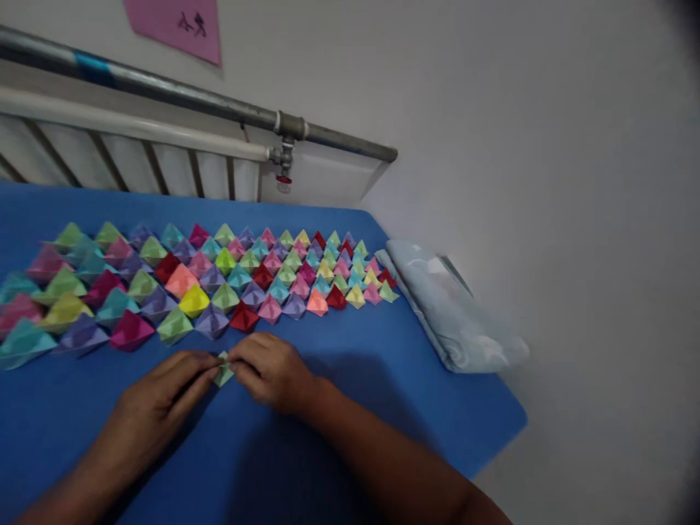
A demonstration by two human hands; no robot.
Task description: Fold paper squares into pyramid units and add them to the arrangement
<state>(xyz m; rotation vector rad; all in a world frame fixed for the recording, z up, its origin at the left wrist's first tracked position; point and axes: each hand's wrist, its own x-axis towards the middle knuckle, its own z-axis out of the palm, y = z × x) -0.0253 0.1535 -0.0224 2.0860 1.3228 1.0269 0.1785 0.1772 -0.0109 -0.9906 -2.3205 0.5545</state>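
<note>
Between my two hands is a small pale green folded paper point(223, 375), low over the blue tabletop. My left hand point(158, 397) pinches its left side between thumb and fingers. From the right, my right hand point(276, 372) grips the opposite side with thumb and forefinger. Parts of the paper are covered by the fingertips. Just beyond my hands stand rows of folded paper boats in many colours, the nearest being a dark red boat point(243, 316), a purple boat point(212, 321) and a light green boat point(175, 326).
A folded light blue patterned cloth point(453, 310) lies at the right edge of the blue table point(350, 339), against the wall. Behind the table run a metal pipe point(219, 106) with a red-handled valve point(284, 179) and a white radiator point(125, 164). A pink paper point(178, 25) hangs above.
</note>
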